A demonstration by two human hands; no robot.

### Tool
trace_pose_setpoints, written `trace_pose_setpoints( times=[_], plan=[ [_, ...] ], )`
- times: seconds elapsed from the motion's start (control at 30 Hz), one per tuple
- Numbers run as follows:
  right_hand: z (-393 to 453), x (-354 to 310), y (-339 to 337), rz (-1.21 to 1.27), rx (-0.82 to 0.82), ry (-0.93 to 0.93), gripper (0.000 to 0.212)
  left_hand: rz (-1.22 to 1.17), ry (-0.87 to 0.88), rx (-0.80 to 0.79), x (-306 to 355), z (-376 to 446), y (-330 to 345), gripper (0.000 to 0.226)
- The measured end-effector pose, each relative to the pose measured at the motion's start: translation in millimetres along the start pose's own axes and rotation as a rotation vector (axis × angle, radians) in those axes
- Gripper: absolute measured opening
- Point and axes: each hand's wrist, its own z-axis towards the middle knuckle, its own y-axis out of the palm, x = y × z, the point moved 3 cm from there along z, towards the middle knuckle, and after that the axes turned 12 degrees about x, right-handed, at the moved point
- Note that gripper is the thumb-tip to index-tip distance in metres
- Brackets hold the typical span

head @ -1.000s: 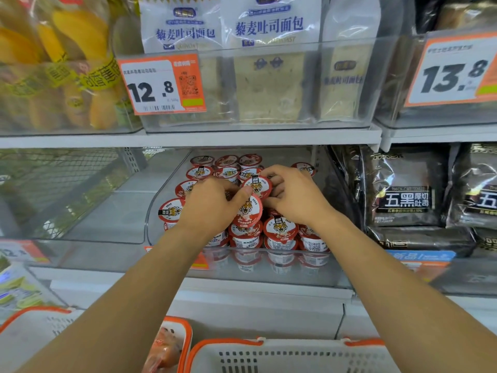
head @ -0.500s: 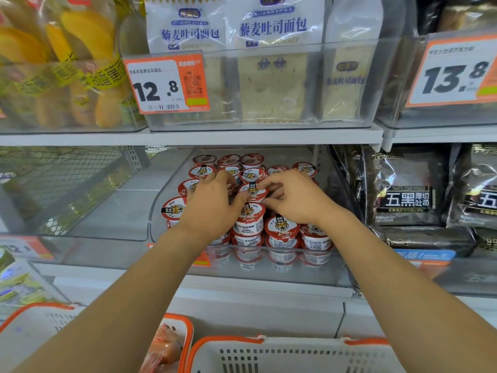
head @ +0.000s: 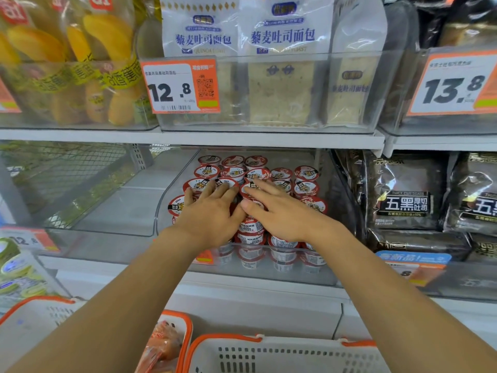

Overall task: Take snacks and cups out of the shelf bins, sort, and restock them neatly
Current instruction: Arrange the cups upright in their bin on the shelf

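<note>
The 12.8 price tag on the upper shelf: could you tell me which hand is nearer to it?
Left. The left hand lies on the cups below the 12.8 tag, only slightly to its right; the right hand lies further right.

White shelf [head: 242,289] carries clear bin [head: 269,270] of cups [head: 306,173].

The cups [head: 306,173] are sealed with shiny red and white foil lids, and smooth printed paper bands are seen round their sides. They are kept in a clear, glossy plastic bin [head: 282,273] at the front edge of a smooth white shelf [head: 188,137]. Thin see-through plastic is wrapped round the bread bags [head: 282,36]. The dark bags [head: 403,189] are made of shiny, crinkled film. The price tag [head: 180,87] is flat printed paper. The white basket [head: 282,356] is matt plastic with an orange rim.
</note>
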Motion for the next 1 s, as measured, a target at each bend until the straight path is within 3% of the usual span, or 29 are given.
trace_pose_setpoints(
  times=[0.13,0.37,0.57,0.73,0.9,1.0],
  plan=[
    [4,4,-4,-0.061,0.175,-0.074,0.071,0.008,-0.007,0.016,-1,1,0,0.069],
    [31,15,-9,-0.081,0.056,0.02,0.095,0.031,-0.016,0.002,-3,3,3,0.069],
    [51,9,-21,-0.141,0.059,0.039,0.087,0.012,-0.008,-0.011,-3,6,2,0.07],
    [77,9,-23,-0.177,0.029,0.093,0.056,-0.002,-0.003,0.006,-5,8,3,0.071],
    [86,17,-22,-0.115,-0.06,0.232,0.046,-0.008,0.001,0.029,-5,6,5,0.072],
    [88,19,-22,-0.09,-0.03,0.205,0.045,-0.006,0.002,0.001,-5,7,4,0.073]
  ],
)
